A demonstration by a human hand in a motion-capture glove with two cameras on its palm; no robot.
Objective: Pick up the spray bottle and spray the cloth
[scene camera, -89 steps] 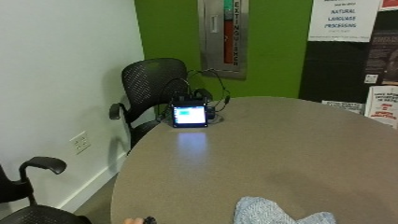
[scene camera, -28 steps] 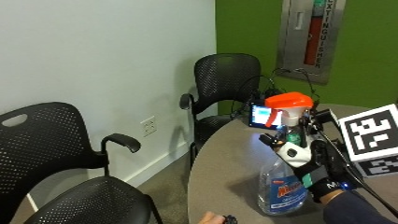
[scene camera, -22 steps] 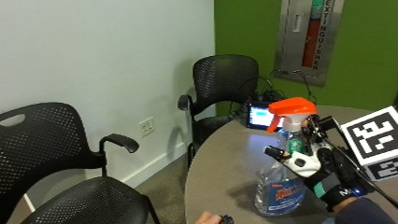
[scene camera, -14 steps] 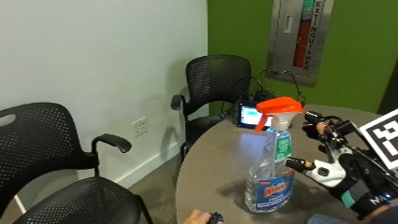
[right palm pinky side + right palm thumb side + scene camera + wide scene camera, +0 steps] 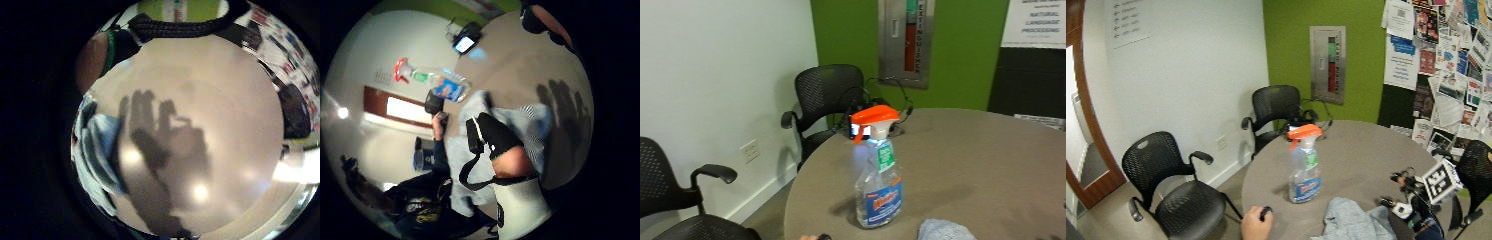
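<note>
We see the spray bottle (image 5: 877,175) standing upright on the round grey table (image 5: 986,155), untouched, its orange trigger head on top; a green tag hangs at its neck and a blue label with red script is too small for us to read. Just beside the bottle, at the table's near edge, lies the crumpled pale blue cloth (image 5: 1349,222). Our gloved right hand (image 5: 1412,200) hovers above the table on the far side of the cloth from the bottle, holding nothing, and its shadow shows the fingers spread. Behind the bottle a small lit screen (image 5: 861,131) sits near the table's far edge. A wall poster reads "NATURAL LANGUAGE PROCESSING" (image 5: 1038,22).
</note>
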